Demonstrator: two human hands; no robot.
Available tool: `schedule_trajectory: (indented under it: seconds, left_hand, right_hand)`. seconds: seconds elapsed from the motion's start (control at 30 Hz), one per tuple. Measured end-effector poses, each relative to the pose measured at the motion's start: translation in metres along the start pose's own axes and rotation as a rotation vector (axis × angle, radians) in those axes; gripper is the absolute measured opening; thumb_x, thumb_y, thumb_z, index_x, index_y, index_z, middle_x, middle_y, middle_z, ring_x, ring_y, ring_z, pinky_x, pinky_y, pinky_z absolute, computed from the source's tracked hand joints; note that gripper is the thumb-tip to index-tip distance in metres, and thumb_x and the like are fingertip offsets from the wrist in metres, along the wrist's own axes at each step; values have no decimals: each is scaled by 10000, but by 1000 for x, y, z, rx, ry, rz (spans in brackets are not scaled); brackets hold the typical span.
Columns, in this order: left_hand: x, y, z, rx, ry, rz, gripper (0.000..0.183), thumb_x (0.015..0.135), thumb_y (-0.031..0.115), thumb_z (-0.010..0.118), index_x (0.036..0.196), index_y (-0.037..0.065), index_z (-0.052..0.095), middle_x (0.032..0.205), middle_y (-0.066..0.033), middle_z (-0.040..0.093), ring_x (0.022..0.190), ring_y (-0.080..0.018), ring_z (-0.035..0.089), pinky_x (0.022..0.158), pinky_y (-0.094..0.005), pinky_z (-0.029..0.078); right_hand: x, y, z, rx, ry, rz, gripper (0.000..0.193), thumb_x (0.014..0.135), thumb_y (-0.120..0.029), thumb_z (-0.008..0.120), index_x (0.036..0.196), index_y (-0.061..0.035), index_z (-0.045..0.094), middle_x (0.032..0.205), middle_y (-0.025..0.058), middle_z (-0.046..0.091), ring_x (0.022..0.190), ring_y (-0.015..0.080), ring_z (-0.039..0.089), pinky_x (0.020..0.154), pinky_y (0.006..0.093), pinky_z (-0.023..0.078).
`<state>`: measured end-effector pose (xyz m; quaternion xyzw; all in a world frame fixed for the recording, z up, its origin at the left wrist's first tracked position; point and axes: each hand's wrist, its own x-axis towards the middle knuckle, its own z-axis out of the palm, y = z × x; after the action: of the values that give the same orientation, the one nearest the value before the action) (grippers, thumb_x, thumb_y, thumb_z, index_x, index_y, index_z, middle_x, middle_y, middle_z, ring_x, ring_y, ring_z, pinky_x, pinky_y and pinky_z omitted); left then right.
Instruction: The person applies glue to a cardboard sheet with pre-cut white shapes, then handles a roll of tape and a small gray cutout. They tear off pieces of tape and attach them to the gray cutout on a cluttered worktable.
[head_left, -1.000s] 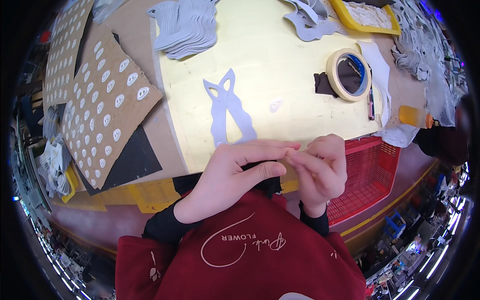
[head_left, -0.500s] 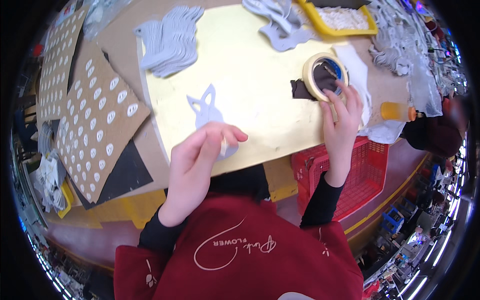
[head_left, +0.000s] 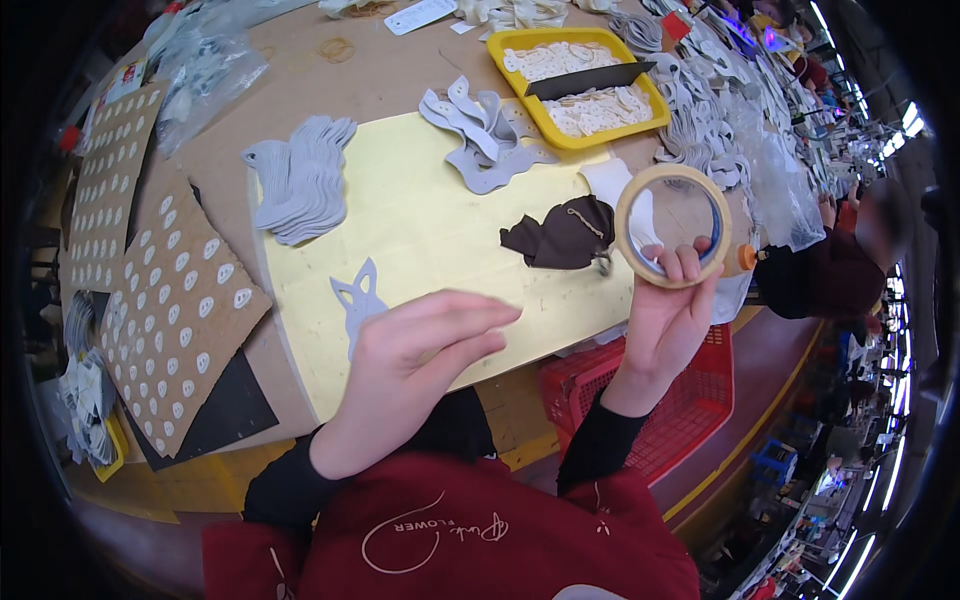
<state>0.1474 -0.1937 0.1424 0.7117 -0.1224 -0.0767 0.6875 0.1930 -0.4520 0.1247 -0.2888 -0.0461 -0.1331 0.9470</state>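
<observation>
My right hand (head_left: 668,305) is closed on the rim of a roll of masking tape (head_left: 623,228), held up over the table with its fingertips through the ring. My left hand (head_left: 415,355) hovers over the front of the pale yellow sheet (head_left: 420,250), its thumb apart from the fingers and nothing visible between them. Beneath and beyond it lies a grey cut piece with two pointed, holed ears (head_left: 362,295); the hand hides its lower part. A dark brown cloth (head_left: 565,238) rests on the sheet left of the tape, with a small metal loop (head_left: 603,263) at its edge.
A fanned grey stack (head_left: 300,180) and loose grey pieces (head_left: 480,140) lie farther back. Beyond them is a divided yellow tray (head_left: 580,137) of white pieces. Cardboard with white ovals (head_left: 180,310) lies left. A red crate (head_left: 690,375) stands below the table's right edge; a person (head_left: 840,240) is beyond.
My right hand has lifted the tape roll off the brown cloth and turned its ring upright. My left hand's fingers have straightened from a curl. The view has shifted, showing more of the far table.
</observation>
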Motion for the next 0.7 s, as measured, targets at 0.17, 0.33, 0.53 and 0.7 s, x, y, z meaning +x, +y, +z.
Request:
schedule_trajectory:
  seconds: [0.17, 0.33, 0.53, 0.7]
  left_hand:
    - [31, -10, 34, -223, 64, -31, 246, 887, 20, 653, 1123, 19, 724, 1164, -113, 678, 1027, -191, 643, 864, -281, 499]
    - [62, -42, 70, 94, 167, 286, 228, 881, 74, 664, 1098, 41, 725, 1142, -120, 673, 1048, -231, 632, 899, -318, 498]
    - [86, -56, 89, 316, -28, 288, 132, 833, 93, 684, 918, -6, 704, 1041, -111, 669, 988, -282, 625, 854, -364, 510]
    - [113, -58, 90, 341, -173, 129, 116, 837, 90, 675, 891, -9, 702, 1085, -125, 657, 1044, -294, 613, 888, -385, 496]
  right_hand:
    - [-13, 12, 2, 347, -9, 93, 263, 1082, -242, 363, 1211, -31, 452, 859, 14, 428, 818, 139, 461, 1082, 419, 348]
    - [-9, 22, -9, 340, 54, 108, 265, 1081, -236, 365, 1208, -26, 464, 861, 11, 435, 825, 145, 472, 1104, 423, 352]
    - [-10, 2, -9, 404, 25, 33, 270, 1080, -227, 365, 1211, -13, 463, 865, 12, 456, 836, 143, 498, 1104, 420, 361]
    - [-9, -27, -3, 506, -78, -121, 244, 1070, -173, 367, 1218, 2, 451, 852, 15, 456, 821, 146, 518, 1139, 440, 344]
